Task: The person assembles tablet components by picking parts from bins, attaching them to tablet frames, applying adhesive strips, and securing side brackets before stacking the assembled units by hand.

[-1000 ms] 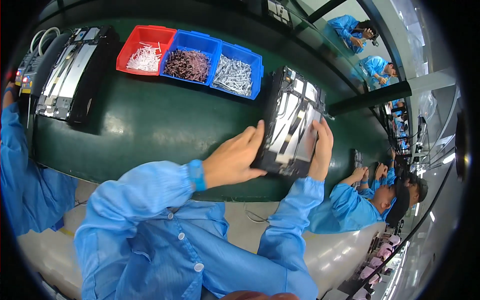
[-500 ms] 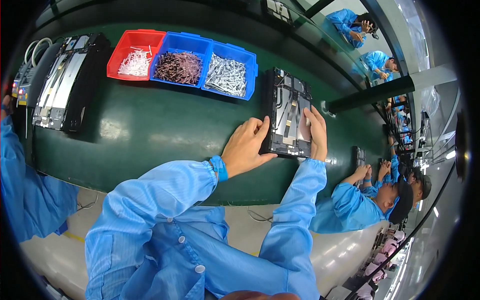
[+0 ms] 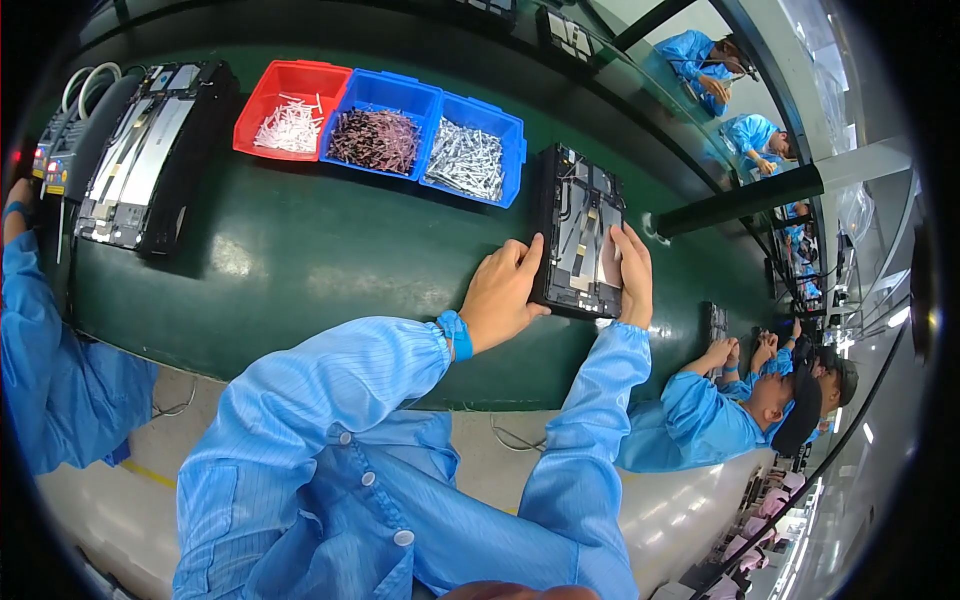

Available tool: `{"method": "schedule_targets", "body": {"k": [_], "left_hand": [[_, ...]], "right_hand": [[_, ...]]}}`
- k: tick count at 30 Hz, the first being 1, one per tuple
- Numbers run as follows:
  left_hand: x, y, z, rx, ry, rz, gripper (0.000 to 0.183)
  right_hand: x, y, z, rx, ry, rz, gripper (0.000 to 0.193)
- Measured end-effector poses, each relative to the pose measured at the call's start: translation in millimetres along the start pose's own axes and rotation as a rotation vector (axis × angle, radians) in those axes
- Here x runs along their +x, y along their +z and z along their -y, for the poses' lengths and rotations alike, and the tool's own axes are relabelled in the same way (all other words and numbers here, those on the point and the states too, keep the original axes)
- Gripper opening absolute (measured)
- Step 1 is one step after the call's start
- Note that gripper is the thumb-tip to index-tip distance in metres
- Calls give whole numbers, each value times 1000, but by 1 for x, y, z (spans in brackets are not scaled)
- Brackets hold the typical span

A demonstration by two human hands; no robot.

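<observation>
A stack of flat black electronic devices (image 3: 575, 275), its top one open with silvery inner parts and dark ribbon cables showing, lies on the green table in front of me. Along its left side, my left hand (image 3: 500, 297) grips the edge, thumb near the front corner and fingers at the side. My right hand (image 3: 632, 278) holds the right side, with its fingertips over the top near a pale panel. The undersides of both hands are hidden.
Left of the stack stand a red bin (image 3: 262, 110) of white pieces and two blue bins, one with dark brownish pieces (image 3: 372, 140), one with silvery pieces (image 3: 468, 160). A similar device stack (image 3: 145, 170) sits far left. Co-workers (image 3: 690, 420) sit right; a dark post (image 3: 740, 203) rises nearby.
The view has shifted slightly, so the bins and the left stack appear further right. My left hand has drawn a little closer along the device stack; both hands keep hold.
</observation>
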State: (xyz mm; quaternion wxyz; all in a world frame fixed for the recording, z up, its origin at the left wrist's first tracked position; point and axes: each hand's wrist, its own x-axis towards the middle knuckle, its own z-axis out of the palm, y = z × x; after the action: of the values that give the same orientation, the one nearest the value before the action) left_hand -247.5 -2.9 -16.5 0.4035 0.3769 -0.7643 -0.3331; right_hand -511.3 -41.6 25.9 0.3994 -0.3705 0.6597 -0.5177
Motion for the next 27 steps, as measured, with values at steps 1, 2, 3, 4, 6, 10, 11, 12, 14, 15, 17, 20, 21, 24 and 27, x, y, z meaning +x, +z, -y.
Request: {"method": "schedule_targets", "body": {"k": [1,2,3,4,6,10,11,12,14,15,17,20,21,24,27], "left_hand": [[1,-1,0,-8,-1,5,99],[1,0,2,-14,-2,14,99],[1,1,1,-23,27,-2,97],[1,2,0,-20,36,-3,97],[1,6,-1,-13,52,-3,96],[-1,5,6,0,74,-42,92],[-1,6,3,3,69,-36,92],[-1,6,1,6,63,-28,91],[-1,6,0,10,58,-31,91],[-1,6,1,14,50,-34,92],[-2,5,1,12,39,-30,92],[0,5,0,8,16,-20,93],[0,5,1,5,5,-12,95],[0,1,3,25,16,-27,95],[-4,-27,4,-287,-73,94,92]], "right_hand": [[0,0,-1,11,-12,-7,48],[1,-2,-4,25,-22,-15,44],[3,-9,-7,30,-15,-13,49],[4,-16,-8,41,-18,-29,49],[0,-25,-13,63,-40,-75,49],[-11,-23,-9,149,-84,-75,38],[-11,-27,-12,149,-88,-75,38],[-8,-31,-17,94,-57,-55,36],[-9,-31,-18,41,-31,-39,33],[-8,-30,-20,41,-32,-40,33],[-6,-30,-22,82,-12,-35,34],[-6,-29,-22,37,-24,-58,35],[-6,-29,-21,36,-25,-55,35],[-10,-21,-15,9,-15,-53,38],[-18,-20,-12,124,-109,-242,36]]}}
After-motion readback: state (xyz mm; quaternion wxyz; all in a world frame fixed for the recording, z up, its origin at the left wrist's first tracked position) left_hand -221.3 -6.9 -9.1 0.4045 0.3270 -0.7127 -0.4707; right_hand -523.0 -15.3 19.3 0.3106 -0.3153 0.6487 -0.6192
